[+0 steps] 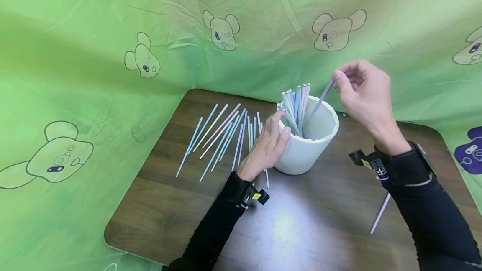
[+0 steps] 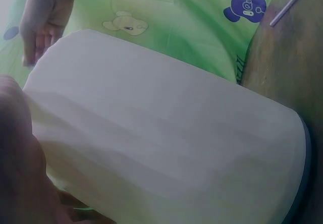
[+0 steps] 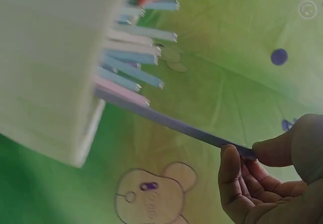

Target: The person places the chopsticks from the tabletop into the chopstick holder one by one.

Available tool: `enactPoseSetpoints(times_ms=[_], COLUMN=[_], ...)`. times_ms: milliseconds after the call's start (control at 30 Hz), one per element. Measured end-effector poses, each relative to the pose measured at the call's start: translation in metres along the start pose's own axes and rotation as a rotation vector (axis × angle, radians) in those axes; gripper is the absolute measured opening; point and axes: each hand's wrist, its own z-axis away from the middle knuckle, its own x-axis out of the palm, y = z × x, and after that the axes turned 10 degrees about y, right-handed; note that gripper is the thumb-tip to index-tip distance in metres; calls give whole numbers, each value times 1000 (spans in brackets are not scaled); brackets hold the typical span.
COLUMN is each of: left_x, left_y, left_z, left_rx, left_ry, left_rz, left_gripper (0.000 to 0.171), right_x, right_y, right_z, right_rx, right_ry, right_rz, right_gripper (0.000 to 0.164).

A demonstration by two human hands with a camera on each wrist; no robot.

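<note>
1. Pinching a purple straw point(image 1: 322, 97) in the right hand point(image 1: 364, 93), angled into the white bin point(image 1: 304, 154).
2. Got pastel straws point(image 1: 297, 104) bunched in there too.
3. Gripping bin up top with left hand point(image 1: 265, 143).

TEXT: you see small lettering point(image 1: 336, 34) on the cloth's point(image 1: 260, 70) bear heads point(image 1: 224, 42) | READ: you can't make out any word

We count one left hand point(image 1: 265, 145), one right hand point(image 1: 363, 91) and one wood-grain table point(image 1: 320, 221) beneath them. At the left hand we record one white bucket point(image 1: 301, 156), holding at least eight pastel sticks point(image 1: 298, 103). The right hand pinches one purple stick point(image 1: 323, 97); one pale stick point(image 1: 380, 213) lies on its wrist side. Left of the left hand we log at least twelve loose sticks point(image 1: 232, 135), overlap preventing an exact figure.
</note>
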Motion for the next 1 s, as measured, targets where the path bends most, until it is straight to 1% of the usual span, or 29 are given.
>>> enactPoseSetpoints(times_ms=[100, 300, 367, 533, 800, 900, 1000], left_x=[-1, -2, -2, -2, -2, -2, -2], left_y=[1, 2, 2, 2, 3, 4, 3], left_z=[-1, 0, 0, 0, -1, -1, -1], left_rx=[4, 3, 1, 2, 11, 1, -8], left_ry=[-2, -6, -7, -8, 0, -3, -9], left_rz=[-1, -4, -4, -3, -18, -19, -17], left_gripper=[57, 57, 57, 57, 57, 57, 57], right_x=[7, 27, 33, 43, 53, 54, 52], right_y=[4, 13, 16, 19, 28, 32, 33], right_z=[5, 14, 15, 13, 7, 7, 7], right_rx=[-4, 15, 14, 0, -10, 8, 49], right_ry=[-39, -157, -175, -167, -140, -150, -173], right_rz=[38, 73, 80, 85, 52, 44, 47], right_gripper=[21, 20, 19, 21, 24, 26, 31])
